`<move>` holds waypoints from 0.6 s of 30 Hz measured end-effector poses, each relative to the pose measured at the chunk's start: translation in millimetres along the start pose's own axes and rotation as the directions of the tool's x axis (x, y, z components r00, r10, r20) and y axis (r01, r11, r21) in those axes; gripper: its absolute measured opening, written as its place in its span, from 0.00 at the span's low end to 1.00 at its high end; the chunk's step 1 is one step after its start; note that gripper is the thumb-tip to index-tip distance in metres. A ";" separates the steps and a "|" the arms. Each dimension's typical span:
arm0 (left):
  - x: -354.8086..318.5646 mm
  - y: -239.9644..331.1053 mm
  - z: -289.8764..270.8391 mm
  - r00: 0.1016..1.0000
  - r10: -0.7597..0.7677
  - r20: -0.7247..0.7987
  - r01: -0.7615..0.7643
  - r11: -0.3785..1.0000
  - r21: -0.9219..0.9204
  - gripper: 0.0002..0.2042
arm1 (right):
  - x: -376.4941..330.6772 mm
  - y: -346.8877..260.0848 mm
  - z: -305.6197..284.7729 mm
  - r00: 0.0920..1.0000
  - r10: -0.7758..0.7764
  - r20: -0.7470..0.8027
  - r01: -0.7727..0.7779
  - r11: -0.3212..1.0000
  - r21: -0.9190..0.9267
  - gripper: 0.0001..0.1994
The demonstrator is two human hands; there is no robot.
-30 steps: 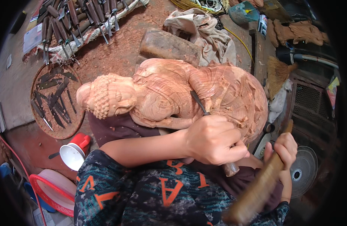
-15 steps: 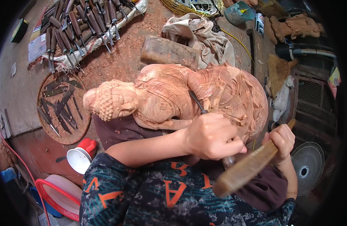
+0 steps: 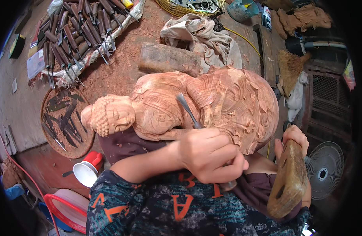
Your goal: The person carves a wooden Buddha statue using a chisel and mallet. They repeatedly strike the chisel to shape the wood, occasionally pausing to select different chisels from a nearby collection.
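1. The left hand (image 3: 210,155) is clenched around a carving gouge (image 3: 187,111), whose blade tip rests on the chest of the wooden statue (image 3: 196,106).
2. The right hand (image 3: 293,137) grips a wooden mallet (image 3: 289,177), held just beside the statue's base end.
3. The statue lies across the person's lap, head toward their left.
4. Head, curls and robe folds look well formed; the surface appears rough, so fine detailing seems left.
5. Rows of chisels (image 3: 76,33) lie on the floor's far left; more blades fill a round tray (image 3: 65,120).
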State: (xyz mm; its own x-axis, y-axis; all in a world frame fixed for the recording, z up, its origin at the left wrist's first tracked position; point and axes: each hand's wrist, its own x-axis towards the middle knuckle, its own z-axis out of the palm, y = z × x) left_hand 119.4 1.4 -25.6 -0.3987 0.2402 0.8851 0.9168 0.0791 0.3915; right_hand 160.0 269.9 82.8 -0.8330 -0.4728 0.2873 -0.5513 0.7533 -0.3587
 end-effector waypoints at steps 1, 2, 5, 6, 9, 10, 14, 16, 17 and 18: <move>-0.6 3.3 6.0 1.000 0.004 0.019 -0.003 0.998 -0.069 0.13 | -3.2 0.6 -0.2 1.000 0.015 -0.018 -0.015 1.000 0.008 0.16; -0.6 4.3 10.9 0.999 0.006 0.031 -0.002 0.990 -0.139 0.12 | -3.8 0.2 -1.7 1.000 0.022 -0.011 -0.022 1.000 0.001 0.16; 8.8 6.8 19.8 0.997 -0.019 0.081 0.031 0.988 -0.153 0.11 | -2.4 0.2 -4.0 1.000 0.031 -0.004 -0.031 0.999 -0.009 0.16; 9.2 4.5 20.5 0.996 -0.017 0.082 0.031 0.985 -0.169 0.10 | -2.1 0.7 -2.6 1.000 0.027 -0.012 -0.027 1.000 -0.006 0.17; 8.7 -4.3 19.7 0.999 -0.004 0.054 0.016 0.973 -0.232 0.11 | -0.3 1.9 -3.1 1.000 -0.002 0.007 0.002 1.000 0.002 0.17; 5.2 -6.1 17.2 1.000 0.005 0.025 0.001 0.965 -0.262 0.12 | 0.8 2.1 -4.1 1.000 -0.016 0.020 0.016 1.000 0.005 0.18; -7.5 -9.0 19.3 0.993 0.029 -0.115 -0.062 0.954 -0.292 0.13 | 8.0 -1.9 -7.9 0.996 -0.049 0.075 0.052 0.998 -0.037 0.18; -6.2 -9.3 14.2 0.999 0.016 -0.050 -0.030 0.958 -0.285 0.14 | 13.4 -5.6 -9.7 0.994 -0.074 0.082 0.078 0.996 -0.047 0.18; -4.8 -9.6 11.0 1.000 0.013 -0.017 -0.018 0.961 -0.276 0.14 | 16.8 -8.3 -11.1 0.992 -0.085 0.090 0.090 0.994 -0.061 0.18; -4.1 -9.8 10.1 1.000 0.007 -0.014 -0.010 0.962 -0.273 0.15 | 20.9 -11.3 -12.4 0.990 -0.116 0.078 0.119 0.992 -0.040 0.18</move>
State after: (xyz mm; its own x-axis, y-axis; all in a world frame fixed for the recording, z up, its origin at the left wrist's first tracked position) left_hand 112.3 9.4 -35.6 -0.3927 0.2271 0.8912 0.8794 -0.1909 0.4362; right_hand 149.3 257.2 103.9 -0.7649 -0.5910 0.2563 -0.6441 0.7096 -0.2859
